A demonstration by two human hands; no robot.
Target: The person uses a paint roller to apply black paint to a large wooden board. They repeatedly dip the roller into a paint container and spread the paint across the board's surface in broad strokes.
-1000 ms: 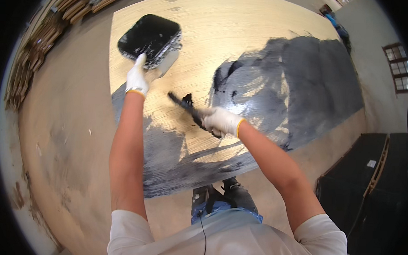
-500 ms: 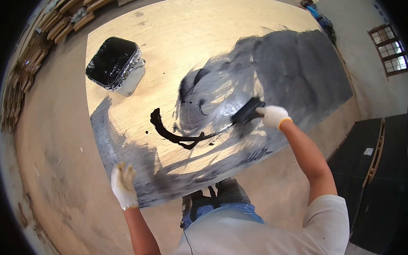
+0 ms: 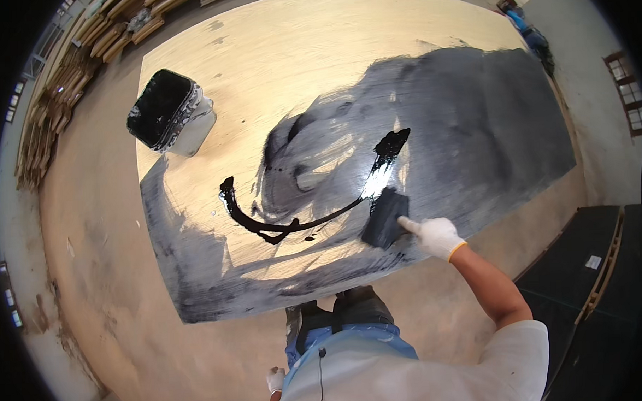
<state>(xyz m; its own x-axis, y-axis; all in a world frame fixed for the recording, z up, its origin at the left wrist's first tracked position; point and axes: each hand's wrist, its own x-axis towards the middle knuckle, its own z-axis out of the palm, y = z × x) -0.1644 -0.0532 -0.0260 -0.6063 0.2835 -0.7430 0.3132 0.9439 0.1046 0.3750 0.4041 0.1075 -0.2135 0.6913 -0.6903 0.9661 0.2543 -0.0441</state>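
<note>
My right hand, in a white knit glove, grips a wide, flat, black-coated spreader. The spreader lies against the board near its front edge; its handle is mostly hidden by the glove. Under it, the large pale wooden board is covered in black-grey smears across its right side and front. A thick wet black streak ends just beyond the spreader, and a thinner curved line of black paint runs left from there. Down beside my hip, my gloved left hand hangs with loosely bent fingers, holding nothing visible.
A square white bucket, black with paint inside, stands at the board's left. Stacked wooden pieces line the far left wall. Dark panels lie at the right. A person in blue is beyond the board's far right corner.
The spreader has come toward me with my right hand, and a thick wet black streak now shows behind it. My left hand has dropped from the board's front left corner to my side.
</note>
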